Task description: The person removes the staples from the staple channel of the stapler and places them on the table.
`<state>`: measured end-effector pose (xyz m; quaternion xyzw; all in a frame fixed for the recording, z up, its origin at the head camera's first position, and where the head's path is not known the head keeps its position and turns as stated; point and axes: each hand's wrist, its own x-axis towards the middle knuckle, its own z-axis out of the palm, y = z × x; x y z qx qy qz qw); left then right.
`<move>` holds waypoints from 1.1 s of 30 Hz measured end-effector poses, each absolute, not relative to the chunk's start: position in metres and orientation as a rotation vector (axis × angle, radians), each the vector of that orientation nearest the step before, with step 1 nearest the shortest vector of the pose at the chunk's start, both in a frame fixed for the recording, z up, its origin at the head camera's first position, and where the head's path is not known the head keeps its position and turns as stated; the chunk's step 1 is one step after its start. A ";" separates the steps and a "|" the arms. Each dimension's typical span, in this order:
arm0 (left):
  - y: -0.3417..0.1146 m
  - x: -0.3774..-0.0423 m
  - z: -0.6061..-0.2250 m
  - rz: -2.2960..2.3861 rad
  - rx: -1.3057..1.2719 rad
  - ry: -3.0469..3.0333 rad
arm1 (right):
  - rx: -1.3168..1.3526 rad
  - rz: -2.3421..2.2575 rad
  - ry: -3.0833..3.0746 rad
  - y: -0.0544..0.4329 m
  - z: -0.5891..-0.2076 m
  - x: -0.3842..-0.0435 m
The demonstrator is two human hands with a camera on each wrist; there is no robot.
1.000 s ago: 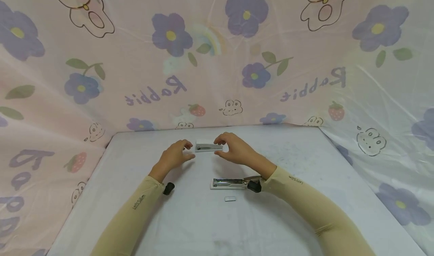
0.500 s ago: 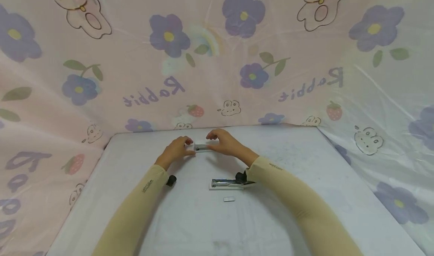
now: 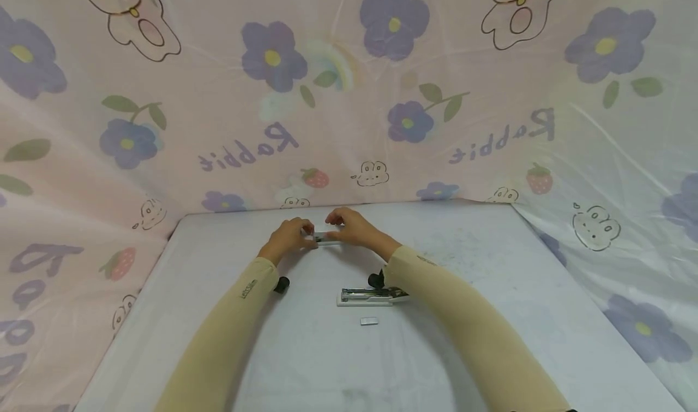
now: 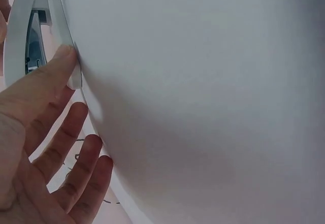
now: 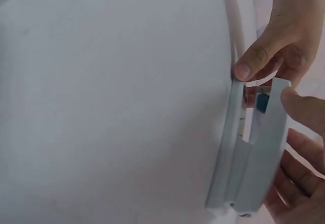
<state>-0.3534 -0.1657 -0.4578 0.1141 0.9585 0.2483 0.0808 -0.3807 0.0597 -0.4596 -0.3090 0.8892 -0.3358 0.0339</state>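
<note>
A white stapler (image 3: 320, 237) sits at the far middle of the table, between both hands. At its front end my left hand (image 3: 286, 237) pinches the base, thumb on the near side; the left wrist view shows its other fingers (image 4: 76, 132) spread. My right hand (image 3: 351, 227) holds the top arm, its thumb (image 5: 299, 104) against the arm's upper face and its fingers behind. A gap shows between the top arm and base of this stapler (image 5: 264, 158) in the right wrist view. In the head view, the right hand covers the stapler's rear part.
Nearer on the white table (image 3: 305, 363) lies a second stapler (image 3: 364, 297), opened up with its metal magazine showing. A small strip of staples (image 3: 369, 321) lies just in front of it. A patterned cloth (image 3: 338, 127) hangs behind and at both sides.
My right hand has moved left over the far stapler and now holds its top arm. The left hand has come slightly right onto its front end. The second stapler and staple strip stay put.
</note>
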 end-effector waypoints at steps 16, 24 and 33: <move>-0.157 -0.345 -0.448 0.716 0.268 2.893 | -0.826 -1.070 2.657 0.051 -0.470 -0.390; -0.157 -0.343 -0.449 0.690 0.264 2.905 | -0.759 -1.087 2.629 0.051 -0.466 -0.385; -0.155 -0.340 -0.449 0.666 0.282 2.925 | -0.712 -1.127 2.565 0.056 -0.461 -0.384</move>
